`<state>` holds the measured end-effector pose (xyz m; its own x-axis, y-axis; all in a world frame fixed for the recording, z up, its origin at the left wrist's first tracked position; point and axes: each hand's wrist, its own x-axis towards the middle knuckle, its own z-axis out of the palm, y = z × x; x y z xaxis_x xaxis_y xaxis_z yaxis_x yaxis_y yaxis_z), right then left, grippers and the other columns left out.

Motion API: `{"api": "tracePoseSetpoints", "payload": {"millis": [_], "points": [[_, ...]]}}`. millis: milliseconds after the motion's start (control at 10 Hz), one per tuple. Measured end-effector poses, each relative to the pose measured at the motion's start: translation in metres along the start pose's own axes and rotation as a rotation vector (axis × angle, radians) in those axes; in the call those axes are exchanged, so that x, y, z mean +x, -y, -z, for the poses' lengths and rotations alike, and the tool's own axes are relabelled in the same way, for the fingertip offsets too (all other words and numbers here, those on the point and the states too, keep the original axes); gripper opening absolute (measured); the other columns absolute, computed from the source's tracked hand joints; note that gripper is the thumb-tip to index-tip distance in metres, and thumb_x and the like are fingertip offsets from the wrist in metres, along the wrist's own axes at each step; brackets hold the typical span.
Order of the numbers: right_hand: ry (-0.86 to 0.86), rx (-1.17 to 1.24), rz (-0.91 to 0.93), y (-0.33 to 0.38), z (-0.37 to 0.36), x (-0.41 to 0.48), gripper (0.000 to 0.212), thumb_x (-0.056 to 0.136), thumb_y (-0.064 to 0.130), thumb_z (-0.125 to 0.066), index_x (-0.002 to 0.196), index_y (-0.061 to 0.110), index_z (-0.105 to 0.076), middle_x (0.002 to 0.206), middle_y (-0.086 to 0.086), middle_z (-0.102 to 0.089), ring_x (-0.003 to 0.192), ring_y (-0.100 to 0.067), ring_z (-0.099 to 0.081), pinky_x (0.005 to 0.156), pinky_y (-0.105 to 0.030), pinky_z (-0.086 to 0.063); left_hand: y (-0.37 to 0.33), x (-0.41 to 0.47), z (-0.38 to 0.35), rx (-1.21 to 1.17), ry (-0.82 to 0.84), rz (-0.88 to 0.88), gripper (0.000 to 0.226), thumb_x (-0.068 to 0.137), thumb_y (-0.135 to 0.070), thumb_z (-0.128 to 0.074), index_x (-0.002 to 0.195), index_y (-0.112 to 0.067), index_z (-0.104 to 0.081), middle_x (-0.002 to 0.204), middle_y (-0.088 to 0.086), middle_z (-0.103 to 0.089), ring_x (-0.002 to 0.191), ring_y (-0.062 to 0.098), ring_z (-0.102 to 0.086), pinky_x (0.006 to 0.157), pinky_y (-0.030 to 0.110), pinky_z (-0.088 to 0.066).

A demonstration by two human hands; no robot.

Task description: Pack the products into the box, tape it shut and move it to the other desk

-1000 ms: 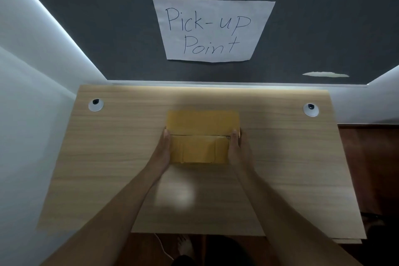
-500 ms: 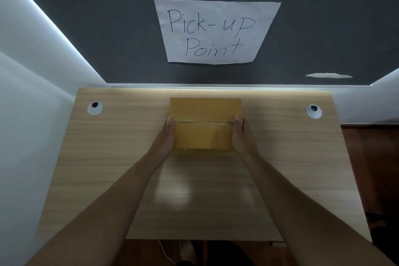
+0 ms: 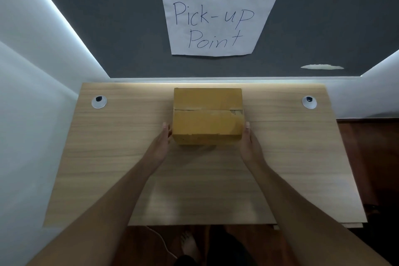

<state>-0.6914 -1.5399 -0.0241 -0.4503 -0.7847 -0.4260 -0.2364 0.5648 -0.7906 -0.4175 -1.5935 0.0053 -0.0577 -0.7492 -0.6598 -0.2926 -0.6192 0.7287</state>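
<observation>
Head view, the only one here, looks down on the cardboard box (image 3: 207, 114), which sits on the wooden desk (image 3: 108, 157) near its far edge, squarely beneath the paper sign (image 3: 218, 25) reading "Pick-up Point". The flaps are down and a seam runs across the top, with what looks like tape over it, though the glare makes that hard to confirm. The left hand (image 3: 160, 143) lies flat against the box's left side, fingers extended along the cardboard, and the right hand (image 3: 248, 142) mirrors it on the right side; whether they press or merely touch, I cannot tell. The box appears to rest on the desk, so this reads as the set-down at the destination. To finish well, ease both palms off together, straight outward, so the box does not skew, and check that it sits flat and clear of the desk's back edge.
</observation>
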Motion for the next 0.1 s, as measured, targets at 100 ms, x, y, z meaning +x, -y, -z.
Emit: {"api": "tracePoseSetpoints", "payload": {"millis": [100], "points": [[-0.014, -0.061, 0.037, -0.0200, -0.0036, -0.0145, 0.060, 0.101, 0.077, -0.016, 0.102, 0.033, -0.057, 0.105, 0.006, -0.064, 0.102, -0.021, -0.064, 0.091, -0.037, -0.047, 0.0134, -0.0143, 0.0018, -0.029, -0.001, 0.007, 0.069, 0.116, -0.060, -0.017, 0.173, -0.023, -0.029, 0.175, 0.003, -0.039, 0.160, 0.029, -0.039, 0.129, 0.051, -0.029]]}}
